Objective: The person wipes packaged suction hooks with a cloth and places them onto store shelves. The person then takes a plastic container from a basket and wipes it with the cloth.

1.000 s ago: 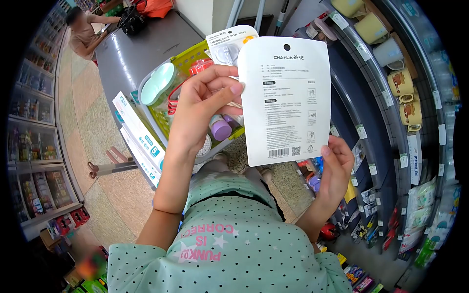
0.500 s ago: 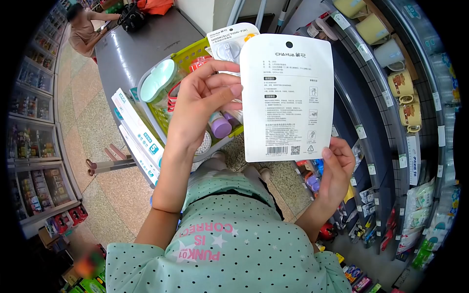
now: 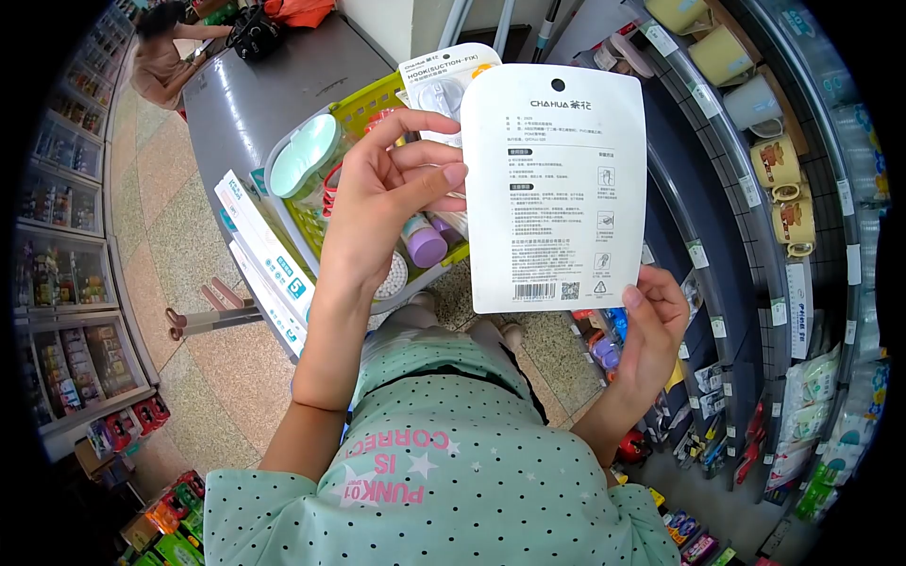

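Observation:
A white CHAHUA package card (image 3: 557, 203), its printed back with barcode towards me, is held upright between my hands. My left hand (image 3: 396, 179) is closed at its left edge, thumb in front and other fingertips partly hidden behind the card. My right hand (image 3: 651, 316) pinches the lower right corner, thumb on the front. Behind them, a yellow-green basket (image 3: 363, 99) holds a suction hook package (image 3: 434, 71), a mint-green lidded item (image 3: 307, 156), a purple-capped bottle (image 3: 427, 247) and a round container of cotton swabs (image 3: 392, 278).
The basket rests by a grey table (image 3: 274, 90), with long white-and-blue boxes (image 3: 269, 259) beside it. Shelves with mugs (image 3: 776, 160) and packaged goods curve along the right. A person (image 3: 165, 57) is at the table's far left. Display shelves (image 3: 71, 255) line the left.
Both hands and the card stay almost in place. The person at the far left has turned the head slightly.

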`<state>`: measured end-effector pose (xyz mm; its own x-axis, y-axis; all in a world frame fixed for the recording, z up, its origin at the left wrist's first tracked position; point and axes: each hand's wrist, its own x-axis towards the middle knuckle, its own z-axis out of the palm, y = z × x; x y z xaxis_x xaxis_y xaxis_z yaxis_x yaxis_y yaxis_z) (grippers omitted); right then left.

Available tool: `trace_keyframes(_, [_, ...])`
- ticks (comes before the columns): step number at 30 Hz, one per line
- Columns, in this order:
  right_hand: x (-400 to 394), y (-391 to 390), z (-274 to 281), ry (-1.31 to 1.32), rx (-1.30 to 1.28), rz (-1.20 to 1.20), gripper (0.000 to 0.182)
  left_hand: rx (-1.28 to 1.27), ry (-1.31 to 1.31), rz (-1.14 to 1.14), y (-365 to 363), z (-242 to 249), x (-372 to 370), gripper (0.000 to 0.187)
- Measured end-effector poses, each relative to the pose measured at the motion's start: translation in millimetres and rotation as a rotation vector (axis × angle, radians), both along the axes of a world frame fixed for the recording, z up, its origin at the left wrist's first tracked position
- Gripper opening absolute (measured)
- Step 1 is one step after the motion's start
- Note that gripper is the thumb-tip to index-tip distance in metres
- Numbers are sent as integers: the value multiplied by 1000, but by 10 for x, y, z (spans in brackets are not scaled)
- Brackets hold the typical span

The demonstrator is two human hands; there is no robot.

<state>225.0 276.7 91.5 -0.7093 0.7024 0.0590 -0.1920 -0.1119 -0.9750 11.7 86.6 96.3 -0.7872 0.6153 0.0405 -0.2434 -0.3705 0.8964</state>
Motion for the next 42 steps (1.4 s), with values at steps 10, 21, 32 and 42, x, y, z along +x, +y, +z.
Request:
trace_keyframes(10, [25,24,2,1,2,5,24,0,3,-8,15,1,12,33])
trace_keyframes(21, [42,44,-7,-4,-4,5,25,-2,-1,-16,31,-2,2,33])
trace_keyframes(32, [47,62,-43,-7,12,0,25,-14,-22,-27,32,1,8,36])
trace_keyframes(42, [141,56,-73,2,28,-25,26,-24,19,4,198,28,128,29])
